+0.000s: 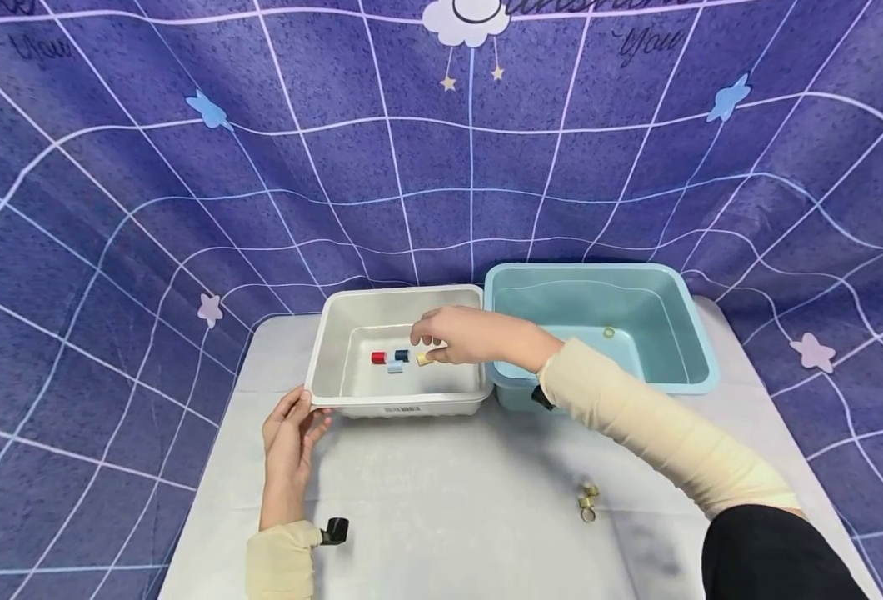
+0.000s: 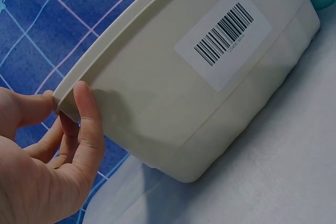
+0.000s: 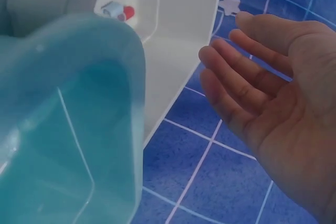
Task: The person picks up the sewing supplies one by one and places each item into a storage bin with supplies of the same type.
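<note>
A white plastic bin stands at the back of the table. My left hand pinches its front left corner rim between thumb and fingers, plainly seen in the left wrist view. Over the bin's right part hovers my right hand, fingers loosely bent; in the right wrist view nothing lies between them. Just below its fingertips is a small pale yellow piece; contact cannot be made out. Beside that, on the bin floor, lie a red cylinder, a dark blue one and a light blue one.
A teal bin adjoins the white bin on the right, with a small yellowish ring inside. Several gold-coloured rings lie on the table at front right. A blue patterned curtain hangs behind.
</note>
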